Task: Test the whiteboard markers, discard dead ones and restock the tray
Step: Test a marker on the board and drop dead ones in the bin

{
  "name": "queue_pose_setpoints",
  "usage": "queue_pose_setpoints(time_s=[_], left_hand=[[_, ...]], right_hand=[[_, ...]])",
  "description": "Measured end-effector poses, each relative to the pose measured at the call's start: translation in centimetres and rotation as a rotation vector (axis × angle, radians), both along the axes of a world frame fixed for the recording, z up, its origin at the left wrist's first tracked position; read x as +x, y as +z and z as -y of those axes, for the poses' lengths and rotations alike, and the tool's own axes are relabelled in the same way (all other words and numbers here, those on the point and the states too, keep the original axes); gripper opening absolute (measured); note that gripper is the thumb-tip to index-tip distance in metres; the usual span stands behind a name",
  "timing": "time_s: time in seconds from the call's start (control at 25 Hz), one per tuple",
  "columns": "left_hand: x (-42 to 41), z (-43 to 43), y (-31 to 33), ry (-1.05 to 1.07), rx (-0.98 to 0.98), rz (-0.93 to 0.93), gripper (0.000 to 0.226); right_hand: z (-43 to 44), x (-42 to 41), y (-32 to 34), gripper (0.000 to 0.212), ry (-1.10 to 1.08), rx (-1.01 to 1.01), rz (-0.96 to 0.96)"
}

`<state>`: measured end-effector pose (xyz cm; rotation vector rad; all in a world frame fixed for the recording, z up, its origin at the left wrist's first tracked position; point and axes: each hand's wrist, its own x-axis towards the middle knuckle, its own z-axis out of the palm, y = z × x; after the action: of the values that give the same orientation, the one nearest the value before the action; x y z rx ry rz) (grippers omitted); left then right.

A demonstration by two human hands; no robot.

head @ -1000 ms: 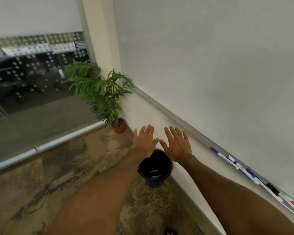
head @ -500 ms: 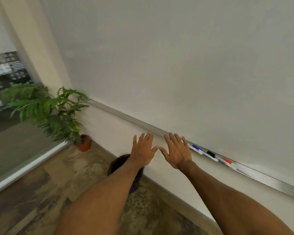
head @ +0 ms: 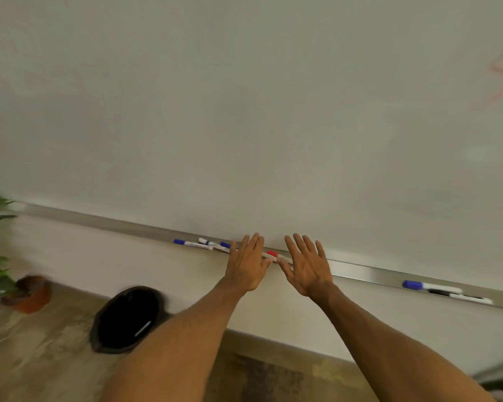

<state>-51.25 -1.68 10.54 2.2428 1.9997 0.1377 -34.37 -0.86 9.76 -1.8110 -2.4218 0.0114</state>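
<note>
Two bare hands hover at the marker tray [head: 366,275], fingers straight and spread and holding nothing: the left hand [head: 246,264] and the right hand [head: 308,265] sit side by side, thumbs almost meeting. Whether the fingertips touch the whiteboard [head: 244,111] cannot be told.

A red-capped marker [head: 271,253] lies on the tray in the gap between the two thumbs, its barrel partly hidden. Just beyond the left hand's outer edge lies a cluster of blue-capped markers [head: 191,244], lying lengthwise and overlapping. Well out past the right hand lie another blue-capped marker [head: 431,285] and a black one [head: 459,297].

These markers should be light, stiff plastic tubes with smooth, round barrels that are apt to roll on the narrow ledge. A thumb-and-finger pinch at mid-barrel looks safest, leaving the cap end free for the other hand to pull.

Below and outward of the left forearm, a black waste bin [head: 119,311] stands on the floor against the wall. Inside it shows one pale stick [head: 143,328], probably a discarded marker, though blur makes that uncertain.
</note>
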Motion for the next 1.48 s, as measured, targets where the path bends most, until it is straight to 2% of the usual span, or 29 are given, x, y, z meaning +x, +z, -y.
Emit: queue_pose_setpoints(time_s=[0.2,0.52,0.56,0.68,0.72,0.96,1.12,1.32,1.48], left_hand=[[10.5,-1.3,-1.3,-0.072,-0.027,0.016,0.065],[24.3,-2.7,-4.0,-0.128,-0.077,0.010,0.063],[25.8,-3.0,-4.3,-0.136,-0.088,0.000,0.063],[29.4,-3.7,-5.4,-0.166,-0.119,-0.028,0.064],[30.4,-4.0,-5.8,-0.176,-0.130,-0.034,0.064],[35.2,-5.4,-8.5,-0.189,-0.187,-0.004,0.059],[36.5,-5.8,-10.0,-0.193,-0.204,0.021,0.049],[37.3,-6.0,-10.9,-0.192,-0.153,0.093,0.043],[37.3,-6.3,-11.1,-0.176,-0.110,0.170,0.038]], right_hand=[[-0.1,10.4,-1.0,0.111,-0.078,-0.031,0.003],[-0.8,23.3,-3.1,0.112,-0.117,-0.075,0.008],[-0.9,24.8,-3.3,0.106,-0.122,-0.081,0.005],[-1.4,28.3,-4.2,0.066,-0.137,-0.115,0.015],[-1.7,29.2,-4.6,0.059,-0.140,-0.118,0.010],[-3.4,33.2,-7.4,0.045,-0.143,-0.122,-0.027],[-4.0,34.4,-9.0,0.045,-0.137,-0.132,-0.022],[-5.0,34.7,-9.7,0.032,-0.109,-0.111,-0.080],[-5.3,34.4,-9.4,0.034,-0.057,-0.079,-0.090]])
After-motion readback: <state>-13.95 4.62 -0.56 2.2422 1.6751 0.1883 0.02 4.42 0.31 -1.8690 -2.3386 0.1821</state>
